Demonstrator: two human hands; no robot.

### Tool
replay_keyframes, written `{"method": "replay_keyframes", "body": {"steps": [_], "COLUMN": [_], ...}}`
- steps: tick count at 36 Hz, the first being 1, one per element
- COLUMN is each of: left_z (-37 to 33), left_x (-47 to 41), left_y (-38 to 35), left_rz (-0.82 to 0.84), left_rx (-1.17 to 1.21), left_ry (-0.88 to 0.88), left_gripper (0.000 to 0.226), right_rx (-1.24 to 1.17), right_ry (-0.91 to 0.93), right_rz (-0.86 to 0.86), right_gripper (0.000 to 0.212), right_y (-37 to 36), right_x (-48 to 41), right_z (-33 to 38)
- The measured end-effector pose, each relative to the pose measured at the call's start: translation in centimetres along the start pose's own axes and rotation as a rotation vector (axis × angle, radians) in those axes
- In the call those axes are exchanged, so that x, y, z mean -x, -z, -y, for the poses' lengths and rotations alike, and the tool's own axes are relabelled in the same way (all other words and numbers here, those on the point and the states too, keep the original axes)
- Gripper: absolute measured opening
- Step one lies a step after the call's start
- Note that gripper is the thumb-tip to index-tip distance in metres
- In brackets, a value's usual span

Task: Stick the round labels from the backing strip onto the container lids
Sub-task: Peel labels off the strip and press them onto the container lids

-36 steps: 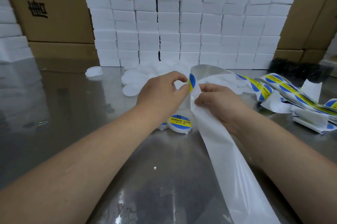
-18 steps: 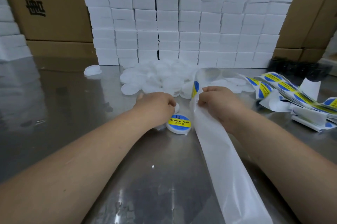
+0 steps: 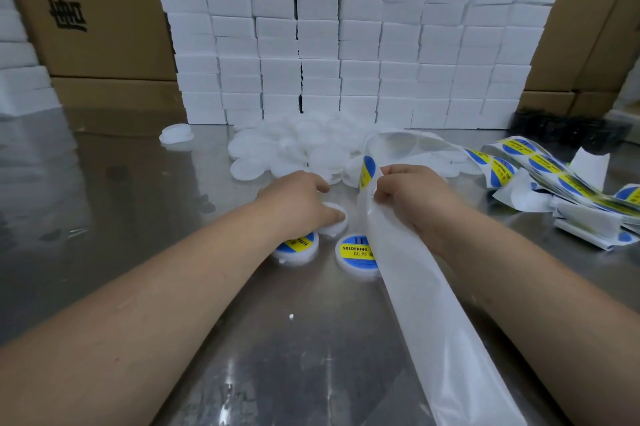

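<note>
My left hand (image 3: 299,202) lies palm down on the steel table, thumb and fingers holding a bare white lid (image 3: 336,219). Just below its wrist sits a labelled lid (image 3: 299,247), partly covered by the hand. A second labelled lid (image 3: 356,252) with a blue-and-yellow "soldering paste" label lies to the right, its edge under the backing strip (image 3: 433,314). My right hand (image 3: 412,197) pinches that white strip where it bends. A round label (image 3: 367,171) stands on the strip at the bend, beside my right fingers.
A heap of bare white lids (image 3: 294,151) lies behind my hands. One stray lid (image 3: 176,133) sits at the left. The label strip (image 3: 540,169) with several labels trails off to the right. A wall of white boxes (image 3: 346,54) and cardboard cartons (image 3: 86,9) closes the back.
My left hand dropped from the strip to the table and drew a bare lid toward me. A second labelled lid now shows below its wrist. My right hand stayed on the strip.
</note>
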State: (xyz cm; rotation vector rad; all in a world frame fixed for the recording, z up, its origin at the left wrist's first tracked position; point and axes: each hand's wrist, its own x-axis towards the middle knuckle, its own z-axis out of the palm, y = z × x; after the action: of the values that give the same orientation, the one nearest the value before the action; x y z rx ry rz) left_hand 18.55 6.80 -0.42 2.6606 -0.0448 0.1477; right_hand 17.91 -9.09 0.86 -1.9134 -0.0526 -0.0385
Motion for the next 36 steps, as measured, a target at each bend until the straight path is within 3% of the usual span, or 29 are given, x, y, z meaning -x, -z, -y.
{"method": "replay_keyframes", "body": {"steps": [3, 10, 12, 20, 36], "left_z": [-0.1, -0.5, -0.6, -1.1, -1.6], "left_x": [0.0, -0.1, 0.0, 0.5, 1.2], "left_y": [-0.1, -0.2, -0.3, -0.3, -0.1], "left_rz": [-0.045, -0.268, -0.301, -0.439, -0.397], "left_rx": [0.109, 0.413, 0.449, 0.322, 0.275], "left_ry": [-0.023, -0.088, -0.112, -0.282, -0.302], "left_gripper": [0.059, 0.034, 0.035, 0.038, 0.011], "right_rx": [-0.003, -0.039, -0.072, -0.099, -0.113], "right_ry": [0.002, 0.02, 0.031, 0.112, 0.25], "right_rz": [-0.014, -0.008, 0.013, 0.098, 0.192], "right_gripper": [0.016, 0.007, 0.016, 0.025, 0.026], "right_y": [0.0, 0.0, 0.1, -0.1, -0.4], "right_x": [0.2, 0.1, 0.0, 0.3, 0.7], "right_z": [0.3, 0.4, 0.3, 0.1, -0.1]}}
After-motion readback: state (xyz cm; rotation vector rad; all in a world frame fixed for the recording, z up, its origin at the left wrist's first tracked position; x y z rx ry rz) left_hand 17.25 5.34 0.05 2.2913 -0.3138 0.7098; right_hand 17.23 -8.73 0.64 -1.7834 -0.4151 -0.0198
